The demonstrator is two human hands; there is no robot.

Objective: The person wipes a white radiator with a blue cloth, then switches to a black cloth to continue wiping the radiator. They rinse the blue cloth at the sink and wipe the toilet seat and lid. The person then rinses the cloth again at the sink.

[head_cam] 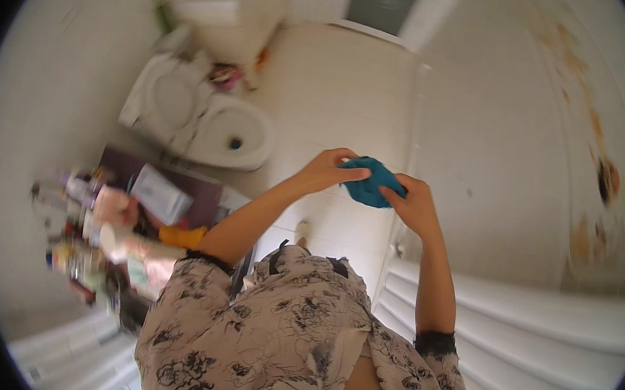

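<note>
A teal cloth (368, 188), bunched and folded, is held up in front of me over the tiled floor. My left hand (338, 166) grips its left end, with the thumb lying across the top. At the right end my right hand (412, 200) pinches the fabric between thumb and fingers. Both forearms reach forward from the lace-edged sleeves of a floral garment (288, 328). The cloth's underside and some of my fingertips are hidden.
A toilet (233, 134) with its lid raised stands to the left. Nearer me, a dark counter (200, 187) carries a white box (161, 194) and many toiletries. A white cabinet (234, 12) and a doorway are ahead. On the right is a bathtub (603, 166) with brown stains.
</note>
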